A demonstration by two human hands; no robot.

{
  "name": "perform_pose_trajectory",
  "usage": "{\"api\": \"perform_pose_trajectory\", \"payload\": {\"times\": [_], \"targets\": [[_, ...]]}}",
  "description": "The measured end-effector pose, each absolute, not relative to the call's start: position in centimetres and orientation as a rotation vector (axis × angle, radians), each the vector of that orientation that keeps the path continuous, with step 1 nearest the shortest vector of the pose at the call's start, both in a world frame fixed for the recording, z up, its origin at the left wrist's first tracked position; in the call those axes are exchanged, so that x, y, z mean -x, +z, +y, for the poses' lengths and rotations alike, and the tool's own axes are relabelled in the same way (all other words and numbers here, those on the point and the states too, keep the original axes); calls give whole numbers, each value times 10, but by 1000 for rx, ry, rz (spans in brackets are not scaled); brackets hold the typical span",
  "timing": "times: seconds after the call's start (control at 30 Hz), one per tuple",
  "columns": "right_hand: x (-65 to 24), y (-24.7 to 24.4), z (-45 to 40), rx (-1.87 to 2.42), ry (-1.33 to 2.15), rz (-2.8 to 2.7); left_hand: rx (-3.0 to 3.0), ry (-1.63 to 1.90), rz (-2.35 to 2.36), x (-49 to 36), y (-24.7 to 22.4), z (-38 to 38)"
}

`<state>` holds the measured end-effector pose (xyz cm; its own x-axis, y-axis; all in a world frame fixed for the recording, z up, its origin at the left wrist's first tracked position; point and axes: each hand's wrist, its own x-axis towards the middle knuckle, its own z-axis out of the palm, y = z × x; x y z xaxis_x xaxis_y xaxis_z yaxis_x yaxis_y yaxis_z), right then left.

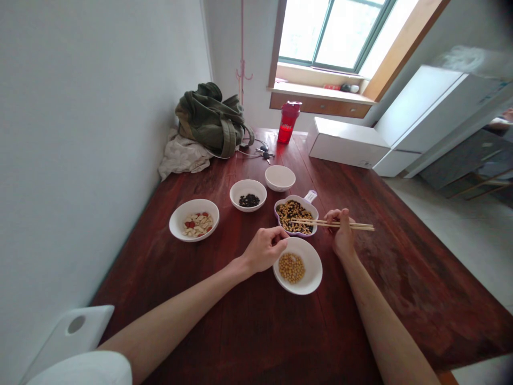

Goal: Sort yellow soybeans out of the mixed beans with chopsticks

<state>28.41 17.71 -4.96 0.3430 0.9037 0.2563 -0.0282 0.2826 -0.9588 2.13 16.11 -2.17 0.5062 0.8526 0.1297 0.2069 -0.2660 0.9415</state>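
My right hand (340, 230) grips a pair of wooden chopsticks (332, 223), their tips among the mixed yellow and dark beans (294, 214). Those beans fill a purple-rimmed, scalloped dish with a short handle (311, 195). Just in front of it stands a white bowl (312, 280) holding yellow soybeans (292, 267). My left hand (264, 248) is closed at that bowl's left rim, thumb and fingers pinching the edge; the fingertips are partly hidden. Farther left are a bowl of black beans (249, 200) and a white bowl (176, 232) of pale, red-skinned nut pieces (198, 223).
Behind the dish sits another white bowl (280, 178). At the far end of the dark red table (224, 321) are a green bag (212, 120), a cloth (184, 153), keys (265, 152), a red bottle (288, 123) and a white box (347, 141). A wall borders the left side.
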Motion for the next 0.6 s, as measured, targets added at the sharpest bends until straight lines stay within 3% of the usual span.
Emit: {"api": "perform_pose_trajectory", "payload": {"times": [0.6], "targets": [[-280, -47, 177, 1144, 762, -950, -1745, 788, 897, -20, -16, 161]]}}
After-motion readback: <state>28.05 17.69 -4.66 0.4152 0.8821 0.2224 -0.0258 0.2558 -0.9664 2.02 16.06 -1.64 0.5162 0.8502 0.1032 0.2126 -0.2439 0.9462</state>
